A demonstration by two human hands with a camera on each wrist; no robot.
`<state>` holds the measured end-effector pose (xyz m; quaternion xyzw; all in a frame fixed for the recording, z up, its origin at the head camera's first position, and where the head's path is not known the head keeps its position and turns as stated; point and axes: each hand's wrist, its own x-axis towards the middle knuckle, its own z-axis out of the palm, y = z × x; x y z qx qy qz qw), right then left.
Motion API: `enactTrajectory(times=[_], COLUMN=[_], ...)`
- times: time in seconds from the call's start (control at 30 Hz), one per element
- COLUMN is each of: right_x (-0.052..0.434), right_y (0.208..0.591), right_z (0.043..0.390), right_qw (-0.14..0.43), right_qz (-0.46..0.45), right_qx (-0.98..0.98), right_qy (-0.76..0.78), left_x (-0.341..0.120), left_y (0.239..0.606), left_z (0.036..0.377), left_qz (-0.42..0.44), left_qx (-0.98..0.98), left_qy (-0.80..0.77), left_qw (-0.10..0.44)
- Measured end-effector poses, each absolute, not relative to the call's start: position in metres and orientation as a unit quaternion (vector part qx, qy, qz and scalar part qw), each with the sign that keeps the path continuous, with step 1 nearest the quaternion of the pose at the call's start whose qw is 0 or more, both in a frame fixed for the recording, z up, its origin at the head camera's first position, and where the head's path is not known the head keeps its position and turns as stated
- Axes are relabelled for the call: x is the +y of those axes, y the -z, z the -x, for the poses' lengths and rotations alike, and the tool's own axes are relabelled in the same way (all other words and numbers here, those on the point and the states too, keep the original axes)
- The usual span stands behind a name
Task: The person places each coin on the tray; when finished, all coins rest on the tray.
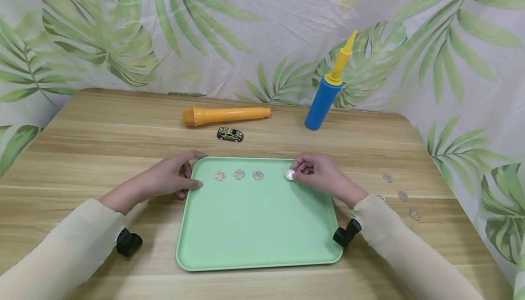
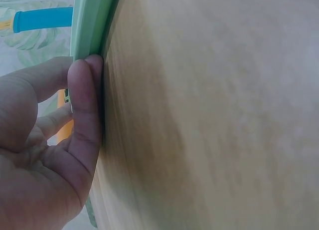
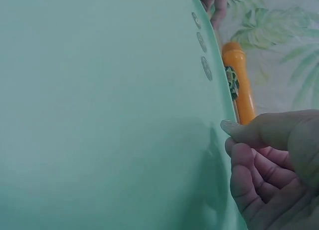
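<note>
Coin (image 1: 289, 174) at far right of green tray (image 1: 254, 227); round face toward head camera, markings illegible, edge partly hidden by right hand (image 1: 321, 175), fingers pinching it. Tray's long axis: left–right. Left hand (image 1: 170, 177): fingers pinch far-left rim. Surface (image 1: 106, 131), right: another coin (image 1: 381, 197), partly sleeve-covered.

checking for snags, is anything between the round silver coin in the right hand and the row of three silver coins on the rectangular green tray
Nothing visible: only bare rectangular green tray lies between the round silver coin in the right hand and the row of silver coins. The left hand is beyond them.
</note>
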<state>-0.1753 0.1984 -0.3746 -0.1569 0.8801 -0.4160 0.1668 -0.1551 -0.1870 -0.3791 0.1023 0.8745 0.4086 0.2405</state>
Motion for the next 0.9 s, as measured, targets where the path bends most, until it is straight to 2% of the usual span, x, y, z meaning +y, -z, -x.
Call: enactTrajectory(times=[0.23,0.9], right_x=[0.181,0.166], right_y=[0.380,0.376], right_z=[0.181,0.180], right_qw=[0.162,0.168], right_qz=[0.201,0.193], right_qx=[0.881,0.906], right_qy=[0.396,0.337], left_x=[-0.188,-0.186], left_y=[0.381,0.380], left_z=[0.155,0.155], left_qz=[-0.107,-0.112], left_qx=[0.874,0.872], left_qy=[-0.409,-0.416], left_qw=[0.238,0.233])
